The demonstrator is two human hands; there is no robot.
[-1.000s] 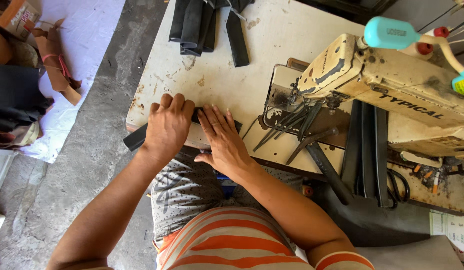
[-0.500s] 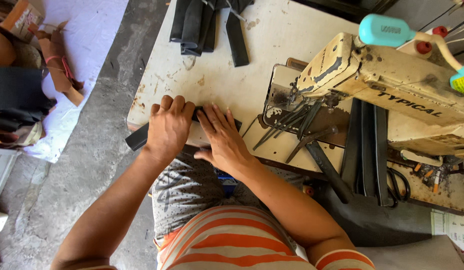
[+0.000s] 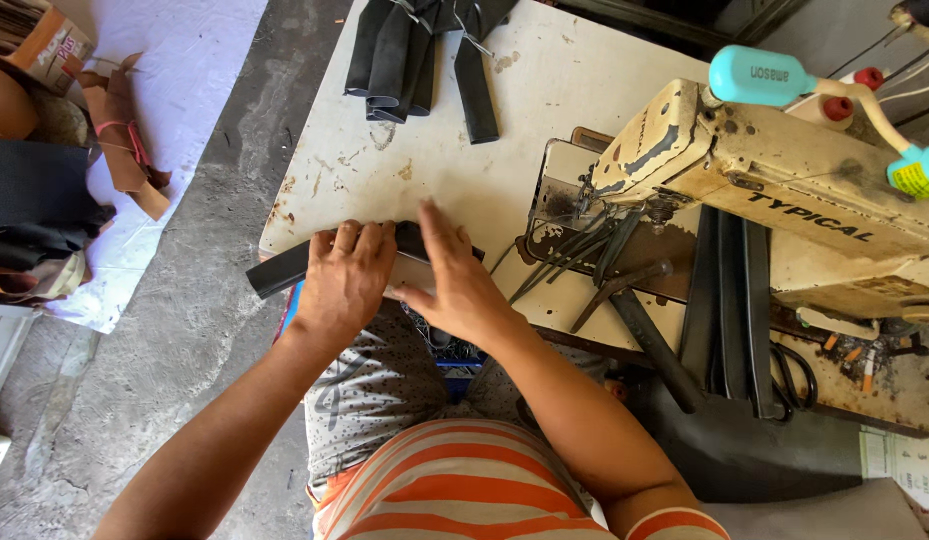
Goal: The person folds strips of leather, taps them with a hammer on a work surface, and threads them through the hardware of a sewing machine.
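While both of my palms press flat on the black strip (image 3: 284, 268), it lies along the near edge of the tabletop (image 3: 544, 90), one end sticking out past the corner beyond my left hand (image 3: 344, 285). My left hand lies spread on top of it, fingers together and pointing away from me, not gripping, only pressing. My right hand (image 3: 459, 290) sits just beside the left, fingers straight and open, laid over the other part of the strip, so I cannot see how far it runs under there.

As for how far along things are, I judge this early: the strip has not reached the sewing machine (image 3: 784, 190), whose needle area stands off to the right of my right hand, and nothing lies under it. A pile of similar black strips (image 3: 404, 50) rests well beyond my fingertips at the far side, and more dark strips (image 3: 729, 300) hang below the machine to the right.

The strip looks smooth, matte and flexible, like leather or rubbery webbing, flat and long. The tabletop is pale, scratched and rust-stained at its edge. The machine is cream-coloured painted metal, chipped and grimy, with a turquoise thread cone (image 3: 754, 75) on top. Brown leather scraps (image 3: 124, 150) lie on the floor far to my left.
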